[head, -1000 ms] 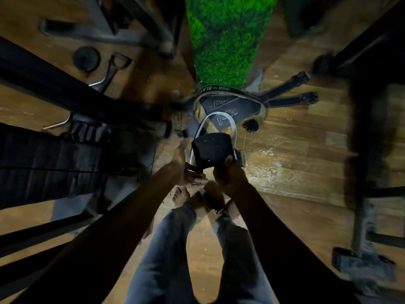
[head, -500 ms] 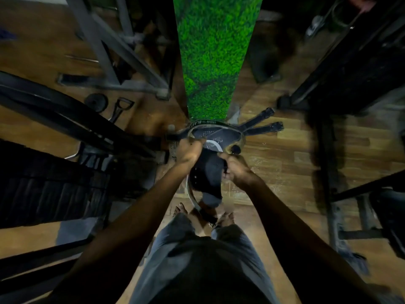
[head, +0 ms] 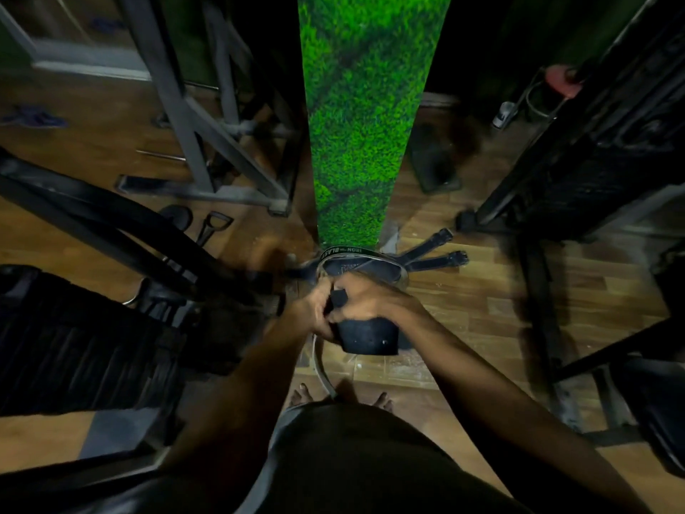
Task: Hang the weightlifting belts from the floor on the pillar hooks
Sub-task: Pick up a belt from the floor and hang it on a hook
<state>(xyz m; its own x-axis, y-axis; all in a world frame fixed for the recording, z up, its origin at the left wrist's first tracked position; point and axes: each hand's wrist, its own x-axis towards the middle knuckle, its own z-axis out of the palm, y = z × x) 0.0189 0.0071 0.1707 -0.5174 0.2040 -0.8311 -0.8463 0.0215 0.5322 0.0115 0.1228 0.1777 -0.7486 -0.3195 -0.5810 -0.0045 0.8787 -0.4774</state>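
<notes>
A black weightlifting belt (head: 369, 335) is held up in front of me by both hands, its wide back part hanging below my fingers and a pale-edged strap (head: 321, 372) curving down toward my feet. My left hand (head: 317, 309) grips its left side. My right hand (head: 365, 294) closes over the top. Just beyond them another belt (head: 361, 263) with white lettering lies coiled on the floor at the foot of the green grass-covered pillar (head: 365, 116). Two black belt ends (head: 435, 250) stick out to its right. No hook is visible on the pillar.
Grey machine frames (head: 207, 142) stand at the back left, a dark bench and bars (head: 92, 328) fill the left, and black equipment (head: 593, 161) crowds the right. A handle attachment (head: 213, 226) and a small disc lie on the wooden floor. My bare feet (head: 341, 396) are below.
I have straightened up and the view has risen. Both hands lifted the black belt from near my feet to chest height and shifted their grip to its upper edge.
</notes>
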